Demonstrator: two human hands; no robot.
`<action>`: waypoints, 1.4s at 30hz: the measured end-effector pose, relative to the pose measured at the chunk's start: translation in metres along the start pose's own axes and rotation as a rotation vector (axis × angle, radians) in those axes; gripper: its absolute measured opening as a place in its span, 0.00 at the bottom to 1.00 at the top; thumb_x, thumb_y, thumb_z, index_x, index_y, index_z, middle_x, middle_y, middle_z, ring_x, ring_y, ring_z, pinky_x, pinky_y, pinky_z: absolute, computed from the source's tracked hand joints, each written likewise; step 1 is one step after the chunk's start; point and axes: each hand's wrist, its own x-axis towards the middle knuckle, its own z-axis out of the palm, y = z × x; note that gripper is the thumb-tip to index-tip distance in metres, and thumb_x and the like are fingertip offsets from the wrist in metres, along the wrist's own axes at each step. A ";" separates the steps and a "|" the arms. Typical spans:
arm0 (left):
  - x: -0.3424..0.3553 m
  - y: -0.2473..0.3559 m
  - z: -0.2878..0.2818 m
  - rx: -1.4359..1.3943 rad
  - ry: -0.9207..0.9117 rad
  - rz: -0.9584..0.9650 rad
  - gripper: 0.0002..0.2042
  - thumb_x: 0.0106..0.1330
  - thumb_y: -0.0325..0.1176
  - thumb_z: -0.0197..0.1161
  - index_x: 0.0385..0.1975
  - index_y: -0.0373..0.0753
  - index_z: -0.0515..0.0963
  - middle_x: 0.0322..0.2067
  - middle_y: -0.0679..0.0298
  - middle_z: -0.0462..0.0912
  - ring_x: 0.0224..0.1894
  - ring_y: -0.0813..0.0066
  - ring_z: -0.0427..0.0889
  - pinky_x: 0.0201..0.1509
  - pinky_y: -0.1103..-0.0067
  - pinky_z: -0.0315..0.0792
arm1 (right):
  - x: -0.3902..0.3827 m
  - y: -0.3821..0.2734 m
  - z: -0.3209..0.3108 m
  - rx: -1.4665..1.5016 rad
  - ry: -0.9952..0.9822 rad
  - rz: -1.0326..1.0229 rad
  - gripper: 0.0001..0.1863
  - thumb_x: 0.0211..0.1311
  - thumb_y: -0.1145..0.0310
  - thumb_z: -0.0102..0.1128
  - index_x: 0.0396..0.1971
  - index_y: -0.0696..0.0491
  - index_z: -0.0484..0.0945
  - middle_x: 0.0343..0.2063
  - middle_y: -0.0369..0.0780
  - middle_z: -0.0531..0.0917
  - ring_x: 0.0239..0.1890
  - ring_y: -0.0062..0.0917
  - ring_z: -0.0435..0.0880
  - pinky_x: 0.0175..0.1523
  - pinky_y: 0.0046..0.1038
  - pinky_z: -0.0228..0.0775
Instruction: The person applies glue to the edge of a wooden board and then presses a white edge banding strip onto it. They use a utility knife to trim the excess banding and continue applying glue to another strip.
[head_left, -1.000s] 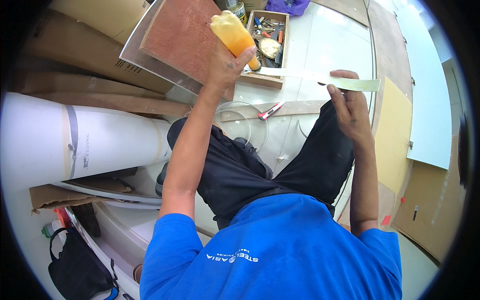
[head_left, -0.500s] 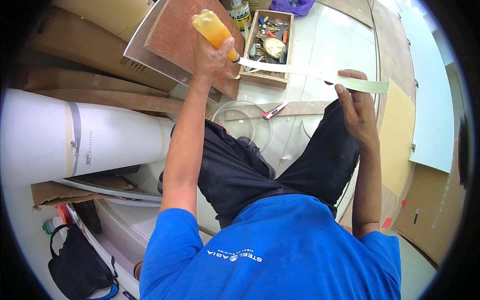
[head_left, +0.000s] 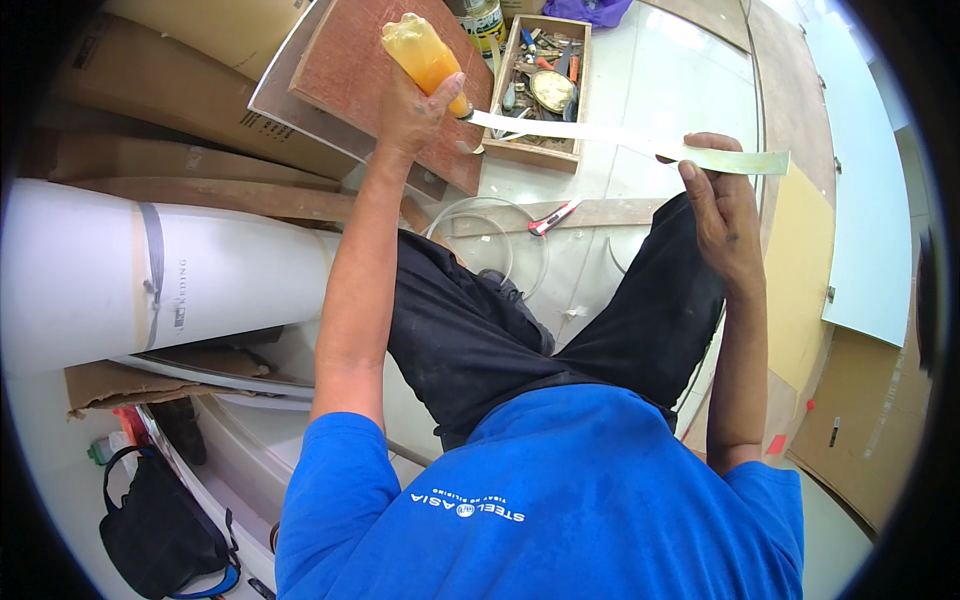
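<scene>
My left hand is wrapped around a clear plastic bottle of amber, glue-like liquid. The bottle is tilted with its neck down, and its dark tip meets the left end of a long, thin whitish strip. Toward the right, my right hand pinches that strip between thumb and fingers. Its greenish, glossy end sticks out past the fingers. Between my two hands the strip hangs in the air, level with the front part of a wooden toolbox. Whether liquid is leaving the tip is too small to tell.
The wooden toolbox holds hand tools and a round tin of pale paste. A red-and-white utility knife lies on a floor plank beside coiled thin strip. Brown boards lean at left above a large white roll. Pale panels stand right.
My left hand and the bottle have shifted slightly left and up. My right hand has moved a little right and up, and the strip now runs straighter between them.
</scene>
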 end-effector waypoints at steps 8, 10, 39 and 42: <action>-0.013 0.002 -0.005 -0.035 -0.020 -0.158 0.19 0.64 0.34 0.72 0.49 0.35 0.74 0.36 0.60 0.86 0.36 0.68 0.86 0.43 0.72 0.80 | 0.007 0.011 0.005 0.195 0.021 -0.030 0.14 0.78 0.66 0.55 0.55 0.57 0.72 0.40 0.42 0.87 0.42 0.22 0.81 0.51 0.25 0.70; -0.015 0.010 -0.002 -0.105 -0.025 -0.151 0.16 0.64 0.33 0.72 0.45 0.35 0.75 0.33 0.62 0.85 0.32 0.72 0.84 0.38 0.75 0.79 | 0.006 0.012 0.009 0.196 0.022 -0.046 0.13 0.78 0.67 0.55 0.54 0.57 0.72 0.40 0.43 0.87 0.43 0.22 0.81 0.51 0.25 0.70; 0.011 0.004 0.002 -0.031 0.091 -0.023 0.18 0.64 0.34 0.73 0.49 0.35 0.75 0.35 0.64 0.85 0.39 0.71 0.86 0.46 0.74 0.79 | 0.002 0.009 0.006 0.177 0.028 -0.020 0.15 0.77 0.65 0.57 0.55 0.58 0.72 0.38 0.41 0.85 0.38 0.21 0.76 0.48 0.25 0.68; 0.010 -0.002 0.008 -0.020 0.084 -0.005 0.18 0.64 0.34 0.73 0.48 0.35 0.75 0.37 0.63 0.86 0.40 0.72 0.86 0.47 0.75 0.79 | 0.001 0.007 0.004 0.146 0.024 -0.016 0.15 0.77 0.65 0.56 0.54 0.59 0.73 0.38 0.39 0.83 0.39 0.21 0.75 0.47 0.25 0.68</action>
